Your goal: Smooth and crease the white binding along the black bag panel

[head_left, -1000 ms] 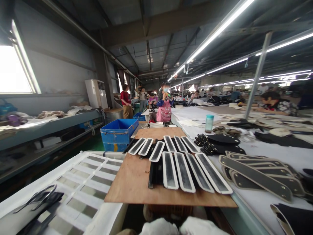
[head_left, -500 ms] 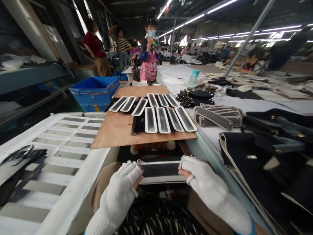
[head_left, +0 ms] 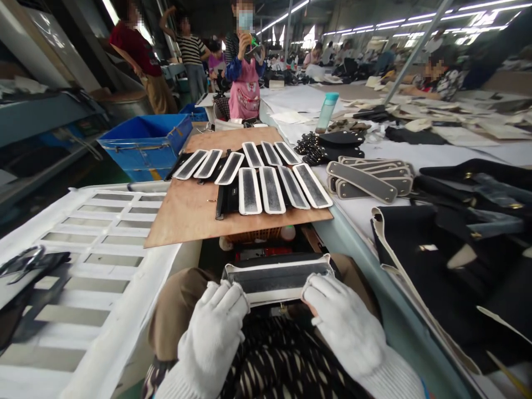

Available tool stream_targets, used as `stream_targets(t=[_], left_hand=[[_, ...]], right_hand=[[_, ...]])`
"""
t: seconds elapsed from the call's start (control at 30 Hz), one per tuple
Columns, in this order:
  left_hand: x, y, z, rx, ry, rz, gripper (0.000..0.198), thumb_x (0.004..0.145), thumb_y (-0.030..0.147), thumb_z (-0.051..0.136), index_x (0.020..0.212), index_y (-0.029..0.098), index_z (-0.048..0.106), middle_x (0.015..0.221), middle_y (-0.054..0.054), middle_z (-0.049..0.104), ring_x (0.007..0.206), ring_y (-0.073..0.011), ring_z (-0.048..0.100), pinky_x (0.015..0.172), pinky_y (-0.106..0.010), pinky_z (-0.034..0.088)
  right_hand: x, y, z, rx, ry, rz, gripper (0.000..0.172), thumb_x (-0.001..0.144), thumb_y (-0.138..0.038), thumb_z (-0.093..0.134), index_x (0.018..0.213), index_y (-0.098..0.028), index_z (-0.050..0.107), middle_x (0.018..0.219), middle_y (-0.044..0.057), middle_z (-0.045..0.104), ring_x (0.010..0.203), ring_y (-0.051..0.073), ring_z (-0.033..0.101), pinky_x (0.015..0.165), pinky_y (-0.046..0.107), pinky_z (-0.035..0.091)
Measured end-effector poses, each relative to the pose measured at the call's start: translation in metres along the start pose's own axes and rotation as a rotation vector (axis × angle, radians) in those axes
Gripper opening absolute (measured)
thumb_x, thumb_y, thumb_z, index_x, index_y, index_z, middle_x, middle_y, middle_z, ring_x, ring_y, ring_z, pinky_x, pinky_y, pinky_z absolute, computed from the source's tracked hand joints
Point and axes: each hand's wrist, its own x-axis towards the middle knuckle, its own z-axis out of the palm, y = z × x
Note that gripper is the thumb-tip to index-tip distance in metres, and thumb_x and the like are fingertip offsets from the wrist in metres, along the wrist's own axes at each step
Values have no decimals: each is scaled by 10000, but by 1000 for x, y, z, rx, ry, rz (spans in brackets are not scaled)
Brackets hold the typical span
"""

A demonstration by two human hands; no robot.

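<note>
Here, the dark panel [head_left: 274,277] lies at 1 o'clock from your left hand [head_left: 216,318], 11 o'clock from your right hand [head_left: 341,318]. Long piece, charcoal centre, white borders, far corners turned up. Both hands white-gloved, fingers curled in close, gripping its near edge toward either end; thumbs mostly hidden. Brown board [head_left: 178,219] beyond, 12 o'clock, bearing similar white-rimmed pieces [head_left: 272,191].

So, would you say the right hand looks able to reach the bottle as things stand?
Probably not without leaning well forward: the right hand is on the panel close to the body, and the bottle stands far along the table, beyond the grey straps and black pieces.
</note>
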Motion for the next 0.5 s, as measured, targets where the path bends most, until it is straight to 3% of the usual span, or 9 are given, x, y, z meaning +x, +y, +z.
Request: stream_targets(t=[0.2,0.33,0.43,0.5], left_hand=[[-1,3,-3,-44,-28,-35,397,766,168,729,1161,192,700,1173,-103,707,1079,-333,609,1020,-569,428],[-3,-1,-2,-98,30,-23,288,771,133,690,1049,207,695,1090,-80,716,1025,-309,618,1002,-538,427],[-6,1,8,-91,151,-75,176,827,182,647,992,234,678,1060,-49,714,1016,-279,606,1004,-486,410],[-7,2,20,-106,212,-67,164,863,246,626,1023,254,661,1029,-27,707,949,-238,597,978,-441,413]], right_hand=[[5,-2,-3,-6,38,-105,208,853,-44,624,735,-202,558,822,-1,569,774,189,522,729,348,403],[11,-6,-3,-75,49,-110,200,785,-38,678,751,-213,589,842,6,597,769,203,548,737,360,424],[3,0,0,-98,87,-176,275,725,23,587,830,-230,617,910,23,645,815,226,587,823,393,432],[-8,15,10,-110,152,-292,412,721,7,526,1022,-253,631,1044,48,673,937,266,607,904,431,409]])
